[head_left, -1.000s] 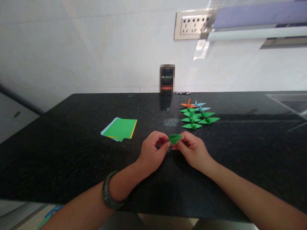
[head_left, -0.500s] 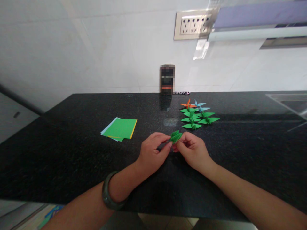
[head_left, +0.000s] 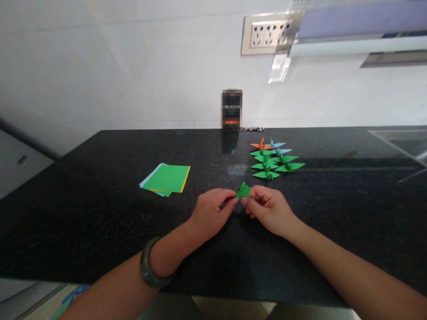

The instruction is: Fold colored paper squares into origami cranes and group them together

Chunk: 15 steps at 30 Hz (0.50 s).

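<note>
Between my two hands is a small folded piece of green paper [head_left: 243,190], held just above the dark countertop. My left hand [head_left: 213,210], with a dark bangle [head_left: 150,266] on its wrist, pinches the paper's left edge between thumb and finger. On the other side, my right hand [head_left: 271,209] grips it with thumb and forefinger; the remaining fingers curl beneath. Beyond the right hand stand several folded paper cranes: green ones [head_left: 267,175], an orange one [head_left: 261,145] and light blue ones [head_left: 280,151].
Left of my hands lies a stack of square paper sheets [head_left: 168,178], green on top with yellow and pale blue edges showing. A phone [head_left: 232,110], blurred out, leans against the white wall with a beaded strap [head_left: 253,129] beside it. The black countertop [head_left: 83,213] has its near edge below my forearms.
The green folded paper has tilted and looks more closed between my fingers. My right hand has shifted slightly, and its fingertips sit differently on the paper.
</note>
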Each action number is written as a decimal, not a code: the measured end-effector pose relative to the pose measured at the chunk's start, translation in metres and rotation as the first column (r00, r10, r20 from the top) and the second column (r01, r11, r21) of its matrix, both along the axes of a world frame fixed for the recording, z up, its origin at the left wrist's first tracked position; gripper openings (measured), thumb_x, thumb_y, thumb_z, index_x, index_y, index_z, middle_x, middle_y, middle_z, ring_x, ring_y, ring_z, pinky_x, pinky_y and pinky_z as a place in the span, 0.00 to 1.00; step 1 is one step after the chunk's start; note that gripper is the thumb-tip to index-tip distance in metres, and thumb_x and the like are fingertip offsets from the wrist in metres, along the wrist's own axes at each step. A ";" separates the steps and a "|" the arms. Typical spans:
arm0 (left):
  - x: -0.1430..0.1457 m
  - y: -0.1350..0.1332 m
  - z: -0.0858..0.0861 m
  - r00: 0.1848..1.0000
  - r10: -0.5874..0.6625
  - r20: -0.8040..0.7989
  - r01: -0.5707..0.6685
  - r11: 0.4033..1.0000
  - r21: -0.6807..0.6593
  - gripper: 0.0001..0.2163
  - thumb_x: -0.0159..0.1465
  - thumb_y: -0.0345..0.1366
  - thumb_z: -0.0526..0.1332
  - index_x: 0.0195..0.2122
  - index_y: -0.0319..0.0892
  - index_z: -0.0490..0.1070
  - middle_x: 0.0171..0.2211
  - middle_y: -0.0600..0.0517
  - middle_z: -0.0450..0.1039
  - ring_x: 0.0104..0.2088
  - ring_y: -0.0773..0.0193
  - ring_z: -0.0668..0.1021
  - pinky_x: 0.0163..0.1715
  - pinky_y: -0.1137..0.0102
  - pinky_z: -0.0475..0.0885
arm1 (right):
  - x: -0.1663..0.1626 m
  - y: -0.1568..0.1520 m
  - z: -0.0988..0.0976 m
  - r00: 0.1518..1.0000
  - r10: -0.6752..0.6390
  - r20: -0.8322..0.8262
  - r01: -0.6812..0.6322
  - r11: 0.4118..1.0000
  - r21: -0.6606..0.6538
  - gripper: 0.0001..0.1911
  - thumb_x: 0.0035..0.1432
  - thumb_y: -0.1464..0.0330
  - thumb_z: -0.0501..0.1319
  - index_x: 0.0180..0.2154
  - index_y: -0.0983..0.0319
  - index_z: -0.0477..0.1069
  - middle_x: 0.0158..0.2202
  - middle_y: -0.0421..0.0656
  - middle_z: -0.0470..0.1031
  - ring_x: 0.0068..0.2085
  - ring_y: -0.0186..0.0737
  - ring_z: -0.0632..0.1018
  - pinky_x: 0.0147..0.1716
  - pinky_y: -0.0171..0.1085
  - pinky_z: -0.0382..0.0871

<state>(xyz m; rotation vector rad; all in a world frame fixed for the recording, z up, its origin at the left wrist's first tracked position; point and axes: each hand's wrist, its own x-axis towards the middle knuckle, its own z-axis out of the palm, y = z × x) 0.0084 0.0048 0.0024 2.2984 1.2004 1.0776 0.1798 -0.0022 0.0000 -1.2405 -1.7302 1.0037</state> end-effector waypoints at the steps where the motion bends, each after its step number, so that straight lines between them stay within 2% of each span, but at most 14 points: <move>1: 0.000 0.000 0.000 1.000 0.001 0.001 -0.001 1.000 -0.017 0.04 0.57 0.30 0.58 0.31 0.40 0.72 0.28 0.52 0.75 0.29 0.67 0.75 0.31 0.72 0.69 | 0.001 0.000 0.001 0.999 0.017 0.040 -0.018 0.999 0.036 0.12 0.54 0.67 0.55 0.20 0.62 0.60 0.17 0.36 0.63 0.19 0.29 0.65 0.19 0.30 0.58; 4: 0.001 0.001 -0.001 0.999 -0.001 0.050 0.010 0.985 -0.173 0.03 0.55 0.31 0.59 0.30 0.39 0.71 0.26 0.52 0.73 0.27 0.68 0.73 0.28 0.73 0.68 | 0.003 0.000 0.005 0.985 0.064 0.161 -0.089 0.984 0.155 0.12 0.55 0.69 0.54 0.21 0.63 0.62 0.19 0.37 0.63 0.21 0.30 0.65 0.22 0.31 0.58; 6: 0.002 0.001 -0.001 0.986 -0.041 0.164 0.095 0.936 -0.339 0.04 0.56 0.34 0.59 0.29 0.38 0.70 0.24 0.53 0.71 0.25 0.69 0.72 0.25 0.74 0.67 | 0.004 0.000 0.006 0.984 0.094 0.152 -0.122 0.976 0.183 0.11 0.56 0.69 0.55 0.22 0.63 0.63 0.20 0.37 0.63 0.23 0.30 0.65 0.23 0.31 0.59; 9: 0.003 0.002 0.001 0.911 -0.071 0.406 0.291 0.808 -0.512 0.07 0.57 0.36 0.59 0.28 0.38 0.70 0.23 0.54 0.71 0.25 0.70 0.72 0.27 0.74 0.68 | 0.004 0.001 0.003 0.990 0.128 -0.066 -0.124 0.990 0.071 0.07 0.55 0.65 0.57 0.33 0.62 0.66 0.26 0.38 0.67 0.26 0.31 0.68 0.24 0.31 0.63; 12: 0.004 0.003 0.002 0.835 -0.010 0.550 0.401 0.696 -0.596 0.07 0.54 0.37 0.61 0.28 0.37 0.71 0.24 0.53 0.72 0.24 0.70 0.73 0.27 0.74 0.69 | 0.003 0.002 0.000 0.942 0.190 -0.278 -0.223 0.970 -0.095 0.16 0.54 0.61 0.58 0.43 0.60 0.63 0.35 0.42 0.69 0.30 0.33 0.72 0.26 0.32 0.67; 15: 0.004 0.004 0.000 0.813 0.082 0.577 0.405 0.632 -0.661 0.09 0.51 0.38 0.64 0.28 0.37 0.72 0.24 0.52 0.73 0.23 0.71 0.73 0.26 0.73 0.69 | 0.002 0.004 -0.001 0.922 0.225 -0.315 -0.287 0.943 -0.167 0.14 0.54 0.60 0.58 0.39 0.62 0.66 0.32 0.42 0.70 0.31 0.33 0.72 0.27 0.33 0.67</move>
